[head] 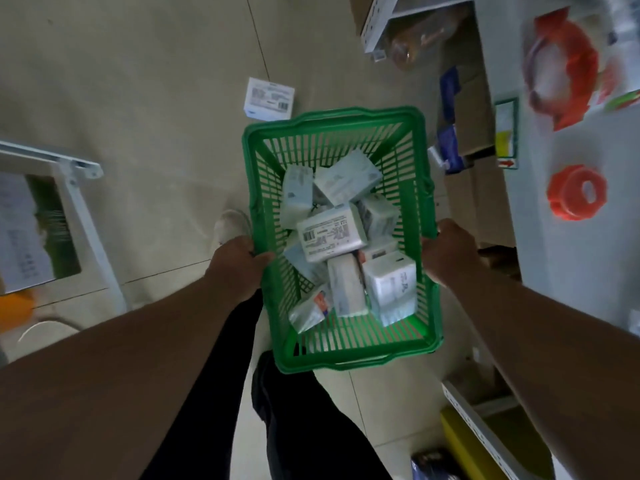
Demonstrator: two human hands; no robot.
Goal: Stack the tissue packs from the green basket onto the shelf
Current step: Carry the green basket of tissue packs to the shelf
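I hold a green slatted plastic basket in the air over the floor. My left hand grips its left rim and my right hand grips its right rim. Several pale tissue packs lie jumbled inside it, one with a barcode label facing up. Another tissue pack lies alone on the tiled floor just beyond the basket. A white metal shelf stands at the upper right, with goods on it.
Cardboard boxes and blue packets sit low on the right by the shelving. Red-orange wrapped rolls hang or rest at the far right. A white frame with papers stands at the left. My legs and one shoe are below the basket.
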